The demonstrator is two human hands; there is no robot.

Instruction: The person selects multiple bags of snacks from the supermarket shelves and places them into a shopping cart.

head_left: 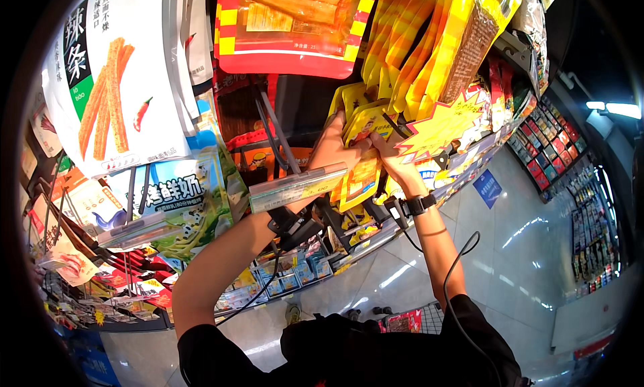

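Both my hands are on yellow snack packets point(367, 122) that hang on the shelf rack in front of me. My left hand point(333, 145) is closed around the left edge of the packets, its fingers partly hidden behind them. From the other side, my right hand point(394, 160) pinches the packet's edge, with the fingertips of both hands close together. Below them, the lower part of a yellow packet point(359, 182) shows between my wrists. A clear price-tag holder point(295, 188) crosses in front of my left wrist. Each wrist wears a black strap with a cabled device.
Larger yellow packets point(436, 45) hang above my hands, beside a yellow starburst sign point(439, 129). A red-and-yellow bag point(288, 31) and a white bag point(124, 85) hang at upper left. Metal hooks point(275, 125) stick out nearby. A shopping basket point(429, 318) stands on the tiled floor.
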